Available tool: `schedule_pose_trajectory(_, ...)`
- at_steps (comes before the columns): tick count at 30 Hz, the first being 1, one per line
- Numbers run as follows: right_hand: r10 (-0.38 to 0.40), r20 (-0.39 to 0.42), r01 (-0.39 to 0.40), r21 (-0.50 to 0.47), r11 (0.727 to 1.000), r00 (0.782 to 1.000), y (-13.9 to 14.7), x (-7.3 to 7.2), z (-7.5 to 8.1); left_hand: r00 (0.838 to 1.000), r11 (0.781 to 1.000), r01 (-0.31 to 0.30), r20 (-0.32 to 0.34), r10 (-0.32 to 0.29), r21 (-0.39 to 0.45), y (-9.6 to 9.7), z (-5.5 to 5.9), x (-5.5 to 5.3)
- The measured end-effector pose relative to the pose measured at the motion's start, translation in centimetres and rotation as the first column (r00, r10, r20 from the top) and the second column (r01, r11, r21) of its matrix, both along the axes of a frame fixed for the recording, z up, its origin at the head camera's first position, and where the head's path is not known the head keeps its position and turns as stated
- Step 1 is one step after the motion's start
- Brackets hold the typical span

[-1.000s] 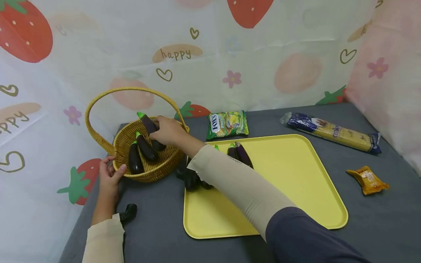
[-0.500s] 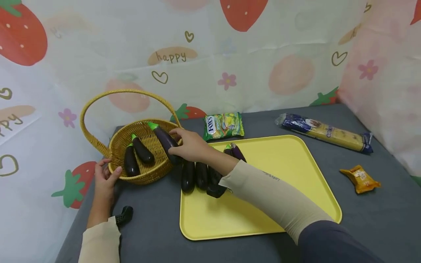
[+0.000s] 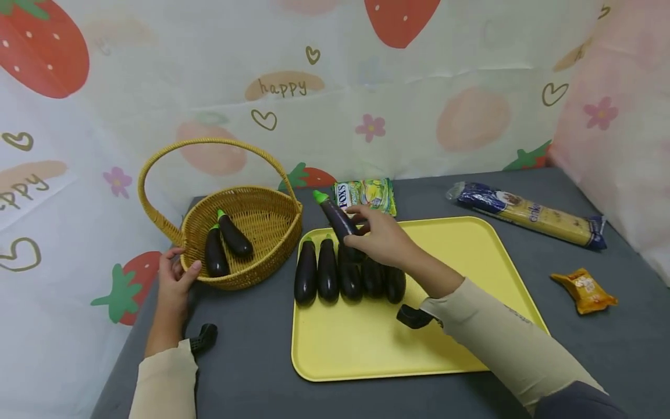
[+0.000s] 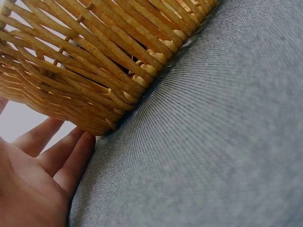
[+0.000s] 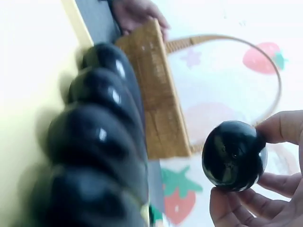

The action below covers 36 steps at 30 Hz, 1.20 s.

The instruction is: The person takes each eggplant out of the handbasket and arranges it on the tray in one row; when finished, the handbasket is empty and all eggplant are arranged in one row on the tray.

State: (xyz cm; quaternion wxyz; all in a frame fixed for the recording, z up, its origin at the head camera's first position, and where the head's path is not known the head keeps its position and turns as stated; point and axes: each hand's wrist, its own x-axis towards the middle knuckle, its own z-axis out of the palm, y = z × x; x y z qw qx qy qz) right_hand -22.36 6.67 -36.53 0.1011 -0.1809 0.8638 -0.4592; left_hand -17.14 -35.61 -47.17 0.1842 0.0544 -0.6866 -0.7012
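My right hand [image 3: 384, 235] pinches a dark purple eggplant [image 3: 337, 216] between thumb and fingers, its green stem pointing up to the left. This eggplant is above a row of several eggplants [image 3: 328, 273] on the yellow tray [image 3: 361, 355]. The right wrist view shows the held eggplant [image 5: 232, 156] end-on, apart from the row. At the left, my left hand [image 3: 175, 285] grips the side of a wicker basket [image 3: 262, 265], thumb near the rim. Its fingers [image 4: 71, 156] lie against the basket's outer wall in the left wrist view. Two eggplants [image 3: 234, 234] lie inside the basket.
Behind the tray lies a green candy bag [image 3: 374, 195], partly covered by my right hand and the held eggplant. A long pasta packet [image 3: 528, 215] and a small orange packet [image 3: 586, 291] lie right of the tray. The basket's tall handle [image 3: 214, 141] arches upward.
My right hand has carried the eggplant from inside the basket rightward to above the tray's row. My left hand has stayed at the basket.
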Motion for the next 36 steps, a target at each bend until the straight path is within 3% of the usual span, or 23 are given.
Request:
schedule_pose_trajectory(7,-0.161,0.066,0.163,-0.016,0.987,0.985,5.3,0.8,-0.9,1.0,1.0,-0.008,-0.015,0.008,-0.005,0.1,0.3,-0.4)
schedule_pose_trajectory(13,-0.225,0.109,0.227,-0.011,0.974,0.968,8.2,1.7,-2.3,1.0,1.0,-0.019,-0.014,0.019,0.012,0.0,0.4,-0.2)
schedule_pose_trajectory(19,-0.257,0.153,0.253,0.046,0.966,0.954,9.7,2.3,-4.1,1.0,0.999,-0.02,-0.019,0.021,0.043,0.2,0.4,-0.1)
schedule_pose_trajectory(26,-0.255,0.154,0.236,0.129,0.963,0.955,10.8,2.7,-5.8,1.0,0.999,-0.014,-0.021,0.015,0.051,0.6,0.1,0.0)
schedule_pose_trajectory(36,-0.279,0.134,0.235,0.275,0.932,0.951,10.5,3.1,-5.8,0.999,0.998,-0.043,0.003,0.043,0.046,0.7,0.1,0.1)
